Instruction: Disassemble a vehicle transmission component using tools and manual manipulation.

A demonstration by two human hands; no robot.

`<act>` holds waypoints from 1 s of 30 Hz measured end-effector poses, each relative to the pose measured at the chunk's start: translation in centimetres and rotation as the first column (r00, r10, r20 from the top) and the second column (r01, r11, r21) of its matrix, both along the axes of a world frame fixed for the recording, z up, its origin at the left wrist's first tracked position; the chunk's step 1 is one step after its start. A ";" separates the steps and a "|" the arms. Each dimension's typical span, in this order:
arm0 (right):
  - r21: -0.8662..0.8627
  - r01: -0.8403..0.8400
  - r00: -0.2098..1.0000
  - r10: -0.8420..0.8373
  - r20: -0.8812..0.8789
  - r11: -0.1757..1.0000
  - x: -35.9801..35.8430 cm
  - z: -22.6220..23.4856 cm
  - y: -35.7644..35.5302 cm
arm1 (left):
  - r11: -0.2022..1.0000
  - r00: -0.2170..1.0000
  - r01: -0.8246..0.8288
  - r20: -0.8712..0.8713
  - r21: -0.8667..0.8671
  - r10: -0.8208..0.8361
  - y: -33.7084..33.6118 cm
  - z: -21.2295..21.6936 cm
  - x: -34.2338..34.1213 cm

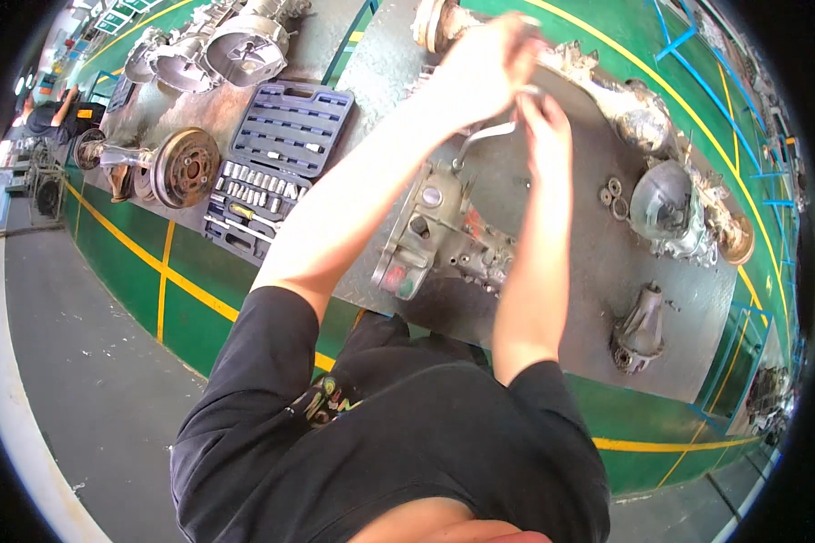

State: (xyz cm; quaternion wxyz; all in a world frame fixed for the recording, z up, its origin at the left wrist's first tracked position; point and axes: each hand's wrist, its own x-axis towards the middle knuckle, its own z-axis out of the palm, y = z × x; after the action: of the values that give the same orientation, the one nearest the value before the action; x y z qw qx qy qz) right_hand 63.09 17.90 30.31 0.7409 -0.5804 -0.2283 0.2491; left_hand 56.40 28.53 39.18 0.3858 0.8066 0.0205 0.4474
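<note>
A metal gearbox (423, 222) lies on the steel-topped table in front of me. From its far end rises a bent, pale metal lever (489, 133). My right hand (545, 122) is closed just beyond the lever's tip, fingers bent together. Something small and light shows at its fingertips, too unclear to name. Reaching across above the lever, my left hand (489, 68) comes close to the right one. Motion smears its fingers, so I cannot see whether it grips anything.
An open socket set case (290, 127) sits left of the gearbox, beside a rusty brake drum (187, 168). Bell-shaped housings (247, 51) stand at the far left. On the right are rings (618, 208), an axle assembly (638, 118) and a conical gear part (641, 330).
</note>
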 end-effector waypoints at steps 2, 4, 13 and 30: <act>0.541 -0.361 0.926 0.361 0.111 0.759 -1.0 1.4 1.4 | 0.998 0.966 0.031 -0.257 0.062 -0.014 -1.1 0.0 0.5; 0.287 -0.658 0.752 0.631 0.192 0.697 -1.7 2.2 0.8 | 0.993 0.990 0.044 -0.136 0.106 -0.029 -0.9 -0.3 0.8; 0.550 0.212 0.958 -0.060 -0.280 0.808 1.2 -1.0 4.1 | 0.926 0.916 0.367 -0.136 -0.094 -0.377 -0.3 -0.2 -1.1; 0.179 0.481 0.873 -0.487 -0.007 0.859 -8.0 -1.0 -40.4 | 0.825 0.005 0.493 -0.949 0.276 0.315 2.4 -25.7 1.3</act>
State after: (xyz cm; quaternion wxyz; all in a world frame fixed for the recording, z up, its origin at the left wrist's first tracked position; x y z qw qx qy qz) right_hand 55.04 -22.54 29.33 0.8232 -0.5565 -0.1103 0.0229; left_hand 57.72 30.98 13.46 0.0343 0.9490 0.0998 -0.2970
